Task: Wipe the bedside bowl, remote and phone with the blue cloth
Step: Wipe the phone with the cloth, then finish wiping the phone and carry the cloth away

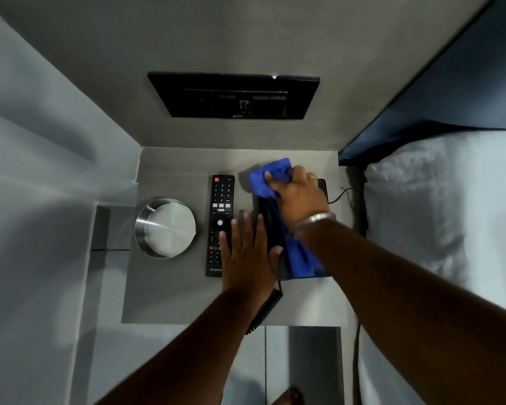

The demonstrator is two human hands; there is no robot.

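A black corded phone (270,229) lies on the grey bedside table (173,296), at its right side. My right hand (300,197) is closed on the blue cloth (270,178) and presses it onto the phone's far end; the cloth trails down over the phone's right half. My left hand (247,252) lies flat, fingers spread, on the phone's left edge and overlaps the black remote (221,211) beside it. Left of the remote stands a round steel bowl (165,228). Much of the phone is hidden by hands and cloth.
A black wall panel (234,95) hangs above the table. The bed with a white pillow (438,217) borders the table on the right. The phone's coiled cord (265,311) runs off the table's front edge. A thin cable (342,194) leads right from the phone.
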